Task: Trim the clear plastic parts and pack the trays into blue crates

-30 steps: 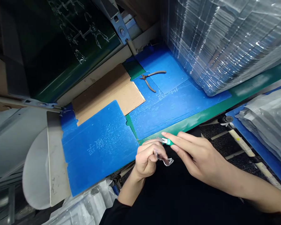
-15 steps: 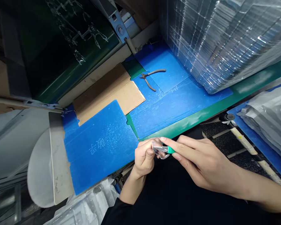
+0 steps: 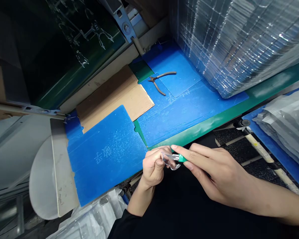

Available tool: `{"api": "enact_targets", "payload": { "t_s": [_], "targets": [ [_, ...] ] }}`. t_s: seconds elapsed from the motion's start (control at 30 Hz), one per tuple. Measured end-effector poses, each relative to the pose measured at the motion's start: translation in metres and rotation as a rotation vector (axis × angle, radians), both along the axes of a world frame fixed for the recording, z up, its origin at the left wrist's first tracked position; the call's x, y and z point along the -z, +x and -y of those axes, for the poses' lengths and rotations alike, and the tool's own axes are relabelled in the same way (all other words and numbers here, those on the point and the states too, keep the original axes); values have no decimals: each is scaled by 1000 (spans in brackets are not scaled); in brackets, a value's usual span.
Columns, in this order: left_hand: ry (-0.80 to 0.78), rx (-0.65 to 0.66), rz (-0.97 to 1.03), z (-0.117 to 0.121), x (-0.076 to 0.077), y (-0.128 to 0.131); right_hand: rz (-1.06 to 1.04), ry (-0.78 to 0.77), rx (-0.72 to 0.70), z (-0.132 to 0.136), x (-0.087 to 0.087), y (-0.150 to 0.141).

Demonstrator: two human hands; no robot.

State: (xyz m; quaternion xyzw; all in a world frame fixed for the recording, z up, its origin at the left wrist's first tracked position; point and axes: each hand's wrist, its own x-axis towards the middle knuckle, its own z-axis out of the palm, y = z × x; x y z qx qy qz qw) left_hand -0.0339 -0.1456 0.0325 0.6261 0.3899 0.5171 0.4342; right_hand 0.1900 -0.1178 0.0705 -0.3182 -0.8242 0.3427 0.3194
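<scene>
Fingers clamped on both sides — right hand pinches a green-handled cutter, left hand grips a small clear plastic piece. Blade overlaps the piece (contact hard to tell), near side of the green table. Pliers lie spread farther off — clear trays stacked far right.

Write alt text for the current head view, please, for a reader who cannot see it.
A person's right hand holds a green-handled blade at a small clear piece pinched in the left hand. Beyond them, open pliers lie on blue sheets, between brown cardboard on the left and stacked clear plastic on the right.
</scene>
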Motion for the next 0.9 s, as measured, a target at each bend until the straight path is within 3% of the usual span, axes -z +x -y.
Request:
{"api": "enact_targets", "payload": {
  "t_s": [0.3,0.5,0.9],
  "targets": [
    [-41,25,50,1,1,-2,-85,-43,43,-3,-1,1],
    [-44,39,24,-1,-3,-3,-60,-57,-59,-1,-4,4],
    [9,62,9,-2,-2,0,-36,-87,-58,1,-6,6]
  ]
}}
